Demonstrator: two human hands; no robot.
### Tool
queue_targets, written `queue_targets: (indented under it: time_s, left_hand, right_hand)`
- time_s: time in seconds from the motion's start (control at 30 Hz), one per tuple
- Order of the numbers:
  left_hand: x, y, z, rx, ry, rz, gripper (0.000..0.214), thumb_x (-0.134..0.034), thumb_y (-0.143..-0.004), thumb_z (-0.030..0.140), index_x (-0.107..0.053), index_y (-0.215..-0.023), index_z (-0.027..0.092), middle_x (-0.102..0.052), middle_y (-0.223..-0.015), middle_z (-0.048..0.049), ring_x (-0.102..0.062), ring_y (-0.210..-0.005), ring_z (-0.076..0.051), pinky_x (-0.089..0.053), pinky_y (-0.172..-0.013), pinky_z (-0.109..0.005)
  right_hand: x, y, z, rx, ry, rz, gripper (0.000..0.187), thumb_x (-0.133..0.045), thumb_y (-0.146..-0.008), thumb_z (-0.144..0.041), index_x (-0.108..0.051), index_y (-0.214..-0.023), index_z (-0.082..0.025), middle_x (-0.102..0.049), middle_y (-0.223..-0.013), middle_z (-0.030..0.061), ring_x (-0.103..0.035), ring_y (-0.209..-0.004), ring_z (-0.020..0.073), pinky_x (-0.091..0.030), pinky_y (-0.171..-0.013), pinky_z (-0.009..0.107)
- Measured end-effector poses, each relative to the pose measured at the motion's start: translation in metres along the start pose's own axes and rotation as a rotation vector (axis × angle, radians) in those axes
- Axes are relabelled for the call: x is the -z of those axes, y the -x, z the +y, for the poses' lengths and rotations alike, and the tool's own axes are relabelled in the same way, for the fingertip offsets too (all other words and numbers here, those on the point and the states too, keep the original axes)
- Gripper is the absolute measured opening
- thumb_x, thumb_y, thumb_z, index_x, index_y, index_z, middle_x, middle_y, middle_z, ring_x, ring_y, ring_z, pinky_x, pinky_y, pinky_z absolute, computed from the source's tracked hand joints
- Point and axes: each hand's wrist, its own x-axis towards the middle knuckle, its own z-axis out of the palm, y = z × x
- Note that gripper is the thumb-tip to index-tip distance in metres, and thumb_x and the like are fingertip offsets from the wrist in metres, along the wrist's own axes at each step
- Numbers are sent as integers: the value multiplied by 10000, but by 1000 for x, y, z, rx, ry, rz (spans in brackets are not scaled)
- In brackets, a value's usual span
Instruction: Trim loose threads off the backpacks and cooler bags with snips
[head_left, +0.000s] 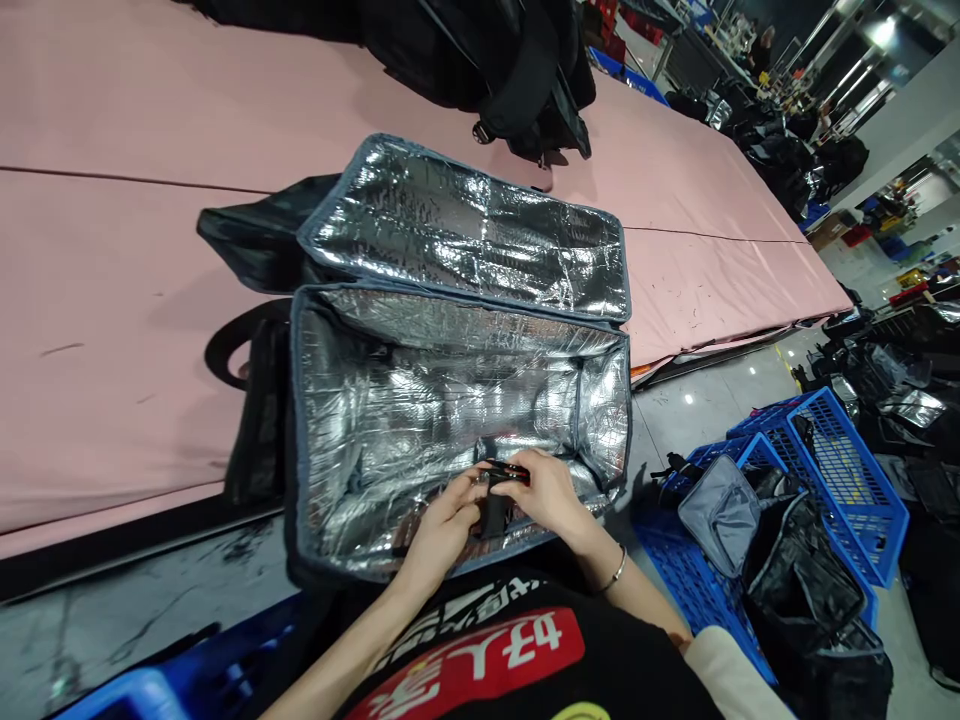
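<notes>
The left hand (442,530) and right hand (551,495) are both pinching a black strap (495,512), which is lying between their fingertips. Just beyond the fingers, a foil-lined bag (390,400) is gaping open, and farther off its lid (465,225) is resting on a pink table (112,300).

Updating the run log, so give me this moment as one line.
left hand: grips black strap | right hand: grips same strap | insulated bag: open, lid back | pink table: behind bag
</notes>
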Motion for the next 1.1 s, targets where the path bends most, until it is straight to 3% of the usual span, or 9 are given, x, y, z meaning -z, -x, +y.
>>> queue_targets:
  time_s: [0.07,0.2,0.3,0.4,0.47,0.57,0.67,0.9,1.1]
  left_hand:
    - [1,-4,-2,1,-14,3,642,-528,-564,357,-564,-1167,139,-711,-942,-85,-643,-884,-252,-496,-765,-332]
    - [1,-11,-3,-4,-36,55,416,-655,-505,428,-677,-852,199,-716,-901,-78,-629,-967,-289,-487,-902,-379]
    - [0,-12,2,35,-8,89,371,-718,-507,483,-675,-747,204,-719,-822,-72,-651,-853,-276,-521,-839,-387]
    - [-3,-10,8,97,54,125,464,-703,-561,596,-659,-729,166,-704,-733,-82,-643,-675,-235,-544,-672,-360]
    - [-4,-9,12,129,87,152,512,-704,-559,636,-638,-692,146,-679,-660,-77,-596,-554,-194,-509,-547,-311]
    - [-6,-9,15,150,116,186,494,-716,-548,624,-594,-622,151,-621,-558,-36,-504,-441,-140,-416,-440,-253]
    - [-6,-8,19,149,126,198,441,-711,-555,575,-548,-564,165,-562,-501,-4,-456,-416,-116,-358,-415,-229]
    - [-7,-7,24,129,120,207,394,-686,-556,533,-516,-549,178,-524,-480,2,-453,-437,-117,-342,-434,-224]
    - [-6,-2,27,80,66,169,411,-682,-592,539,-509,-494,180,-496,-474,10,-391,-446,-101,-313,-442,-219]
  right_hand:
    - [-1,-3,0,-28,-47,-30,131,-725,-783,-303,-646,-812,-202,-656,-778,0,-619,-744,179,-447,-663,249]
    - [6,8,-4,22,-236,-8,62,-663,-800,-188,-605,-776,-191,-660,-797,-11,-618,-751,158,-466,-692,241]
    - [20,31,-11,172,-235,13,58,-605,-805,-142,-604,-820,-198,-650,-846,11,-612,-828,170,-481,-748,258]
    - [31,49,-15,311,-236,-92,115,-544,-818,-114,-604,-828,-212,-649,-863,11,-617,-848,157,-489,-763,248]
    - [33,51,-12,259,-219,-80,34,-584,-828,-185,-607,-841,-207,-650,-849,14,-624,-823,165,-496,-748,259]
    - [31,42,-5,96,-146,58,215,-601,-856,-295,-587,-1045,-192,-650,-988,58,-625,-922,201,-502,-802,311]
    - [26,28,-1,5,-52,161,241,-506,-907,-206,-553,-1141,-173,-625,-1067,98,-621,-962,208,-496,-840,336]
    - [13,14,-7,32,165,114,193,-542,-887,-153,-616,-1060,-195,-639,-988,79,-604,-944,237,-461,-833,362]
    - [11,11,-6,15,126,125,204,-534,-890,-134,-637,-1049,-209,-664,-974,67,-610,-943,229,-439,-818,354]
